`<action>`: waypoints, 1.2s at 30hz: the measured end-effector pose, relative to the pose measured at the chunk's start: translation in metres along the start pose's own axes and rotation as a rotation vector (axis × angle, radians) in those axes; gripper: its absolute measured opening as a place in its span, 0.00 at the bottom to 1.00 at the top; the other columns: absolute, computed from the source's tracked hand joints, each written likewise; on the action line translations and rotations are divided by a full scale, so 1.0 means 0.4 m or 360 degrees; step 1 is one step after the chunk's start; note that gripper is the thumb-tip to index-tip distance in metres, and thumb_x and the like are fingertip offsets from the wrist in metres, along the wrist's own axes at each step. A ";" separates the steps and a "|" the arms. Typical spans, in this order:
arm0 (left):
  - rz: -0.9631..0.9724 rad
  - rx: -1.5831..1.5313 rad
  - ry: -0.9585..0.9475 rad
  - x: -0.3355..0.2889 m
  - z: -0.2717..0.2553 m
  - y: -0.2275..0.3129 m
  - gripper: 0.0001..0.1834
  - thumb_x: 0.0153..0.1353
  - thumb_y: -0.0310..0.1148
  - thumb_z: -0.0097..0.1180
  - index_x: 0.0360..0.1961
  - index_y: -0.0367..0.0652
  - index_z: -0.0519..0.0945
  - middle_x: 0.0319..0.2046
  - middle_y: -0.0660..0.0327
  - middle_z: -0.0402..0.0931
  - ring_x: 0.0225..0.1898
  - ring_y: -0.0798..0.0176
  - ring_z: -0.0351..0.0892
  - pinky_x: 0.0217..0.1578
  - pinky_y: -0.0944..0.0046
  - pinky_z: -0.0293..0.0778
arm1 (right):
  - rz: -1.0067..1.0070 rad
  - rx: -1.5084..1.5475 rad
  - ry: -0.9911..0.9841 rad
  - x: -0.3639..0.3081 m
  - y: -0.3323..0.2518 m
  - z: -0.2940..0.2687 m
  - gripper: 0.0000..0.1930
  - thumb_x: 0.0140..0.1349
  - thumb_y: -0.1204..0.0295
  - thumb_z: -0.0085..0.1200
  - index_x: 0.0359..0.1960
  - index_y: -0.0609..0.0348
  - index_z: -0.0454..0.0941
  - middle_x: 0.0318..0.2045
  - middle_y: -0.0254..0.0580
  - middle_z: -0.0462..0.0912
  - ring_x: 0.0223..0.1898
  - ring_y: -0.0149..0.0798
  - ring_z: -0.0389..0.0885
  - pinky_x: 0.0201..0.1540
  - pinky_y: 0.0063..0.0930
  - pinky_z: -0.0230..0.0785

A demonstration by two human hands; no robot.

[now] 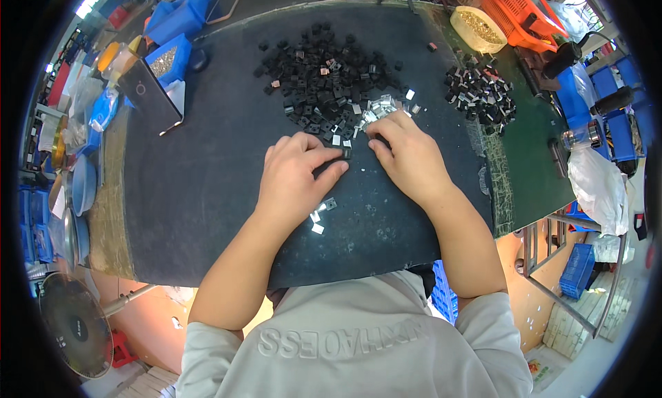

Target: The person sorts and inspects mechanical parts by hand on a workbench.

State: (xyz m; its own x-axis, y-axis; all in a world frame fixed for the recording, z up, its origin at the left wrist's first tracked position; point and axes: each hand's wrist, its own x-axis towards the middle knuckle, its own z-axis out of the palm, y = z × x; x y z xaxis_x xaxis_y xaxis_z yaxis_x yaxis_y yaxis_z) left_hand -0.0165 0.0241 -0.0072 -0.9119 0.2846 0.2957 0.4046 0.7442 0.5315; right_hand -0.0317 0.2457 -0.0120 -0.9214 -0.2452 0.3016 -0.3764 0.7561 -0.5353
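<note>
My left hand rests over the middle of the dark mat, thumb and forefinger pinching a small black block. To its right, my right hand has its fingers curled down at the near edge of a cluster of small silver metal clips. Whatever lies between those fingertips is hidden. Beyond both hands spreads a large heap of small black blocks, with a few copper-coloured pieces among them. Several loose silver clips lie on the mat, just right of my left wrist.
A second pile of black and silver parts lies at the right. Behind it stand a cream bowl of small brass-coloured parts and an orange basket. At the left are a propped phone and blue bins. A fan stands lower left.
</note>
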 end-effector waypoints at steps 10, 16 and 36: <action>-0.0514 -0.1384 -0.0032 -0.029 -0.031 -0.002 0.11 0.68 0.32 0.65 0.49 0.40 0.85 0.38 0.67 0.82 0.39 0.72 0.77 0.43 0.69 0.73 | 0.0149 0.0521 -0.0203 -0.018 -0.066 -0.025 0.09 0.64 0.72 0.64 0.44 0.54 0.80 0.32 0.41 0.83 0.30 0.45 0.85 0.32 0.38 0.77; -0.0726 -0.1903 -0.0144 -0.024 -0.041 -0.002 0.14 0.72 0.35 0.61 0.53 0.38 0.83 0.37 0.66 0.83 0.35 0.76 0.74 0.39 0.73 0.71 | -0.0501 0.0563 0.0226 -0.016 -0.068 0.013 0.11 0.62 0.77 0.65 0.46 0.55 0.85 0.36 0.41 0.86 0.31 0.41 0.86 0.33 0.32 0.78; -0.0503 -0.2121 -0.0301 -0.037 -0.031 -0.010 0.24 0.71 0.28 0.58 0.67 0.38 0.72 0.48 0.58 0.84 0.47 0.71 0.81 0.48 0.72 0.75 | -0.0206 0.0888 -0.0227 -0.023 -0.086 0.002 0.17 0.57 0.72 0.73 0.48 0.54 0.83 0.35 0.36 0.81 0.22 0.30 0.74 0.27 0.25 0.70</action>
State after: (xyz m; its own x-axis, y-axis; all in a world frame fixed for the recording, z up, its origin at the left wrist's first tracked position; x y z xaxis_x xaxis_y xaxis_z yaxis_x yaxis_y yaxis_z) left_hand -0.0037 0.0092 -0.0039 -0.9284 0.3702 -0.0325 -0.1571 -0.3117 0.9371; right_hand -0.0102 0.2215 0.0032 -0.8538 -0.4226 0.3040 -0.4454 0.2906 -0.8469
